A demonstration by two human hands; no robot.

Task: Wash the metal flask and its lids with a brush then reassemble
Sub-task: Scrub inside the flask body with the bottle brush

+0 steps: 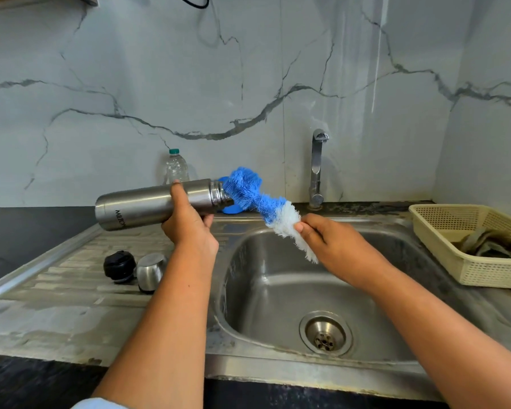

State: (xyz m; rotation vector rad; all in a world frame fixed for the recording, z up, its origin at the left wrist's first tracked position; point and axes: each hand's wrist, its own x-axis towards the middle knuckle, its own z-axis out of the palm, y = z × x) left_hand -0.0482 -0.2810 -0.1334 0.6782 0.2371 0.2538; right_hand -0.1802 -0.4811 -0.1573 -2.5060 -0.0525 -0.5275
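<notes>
Over the sink's [278, 370] ten o'clock corner, our left hand [189, 228] grips the flask [142, 206], right hand [328, 240] pinches the brush [254, 196] at its mouth; lids [119, 266] and reassembly likely remain.

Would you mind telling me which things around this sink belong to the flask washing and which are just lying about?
For the job: metal flask in the left hand; bottle brush in the right hand; black inner lid and steel cup lid on the drainboard; sink; tap.
Lying about: plastic water bottle; cream basket holding a cloth.
</notes>
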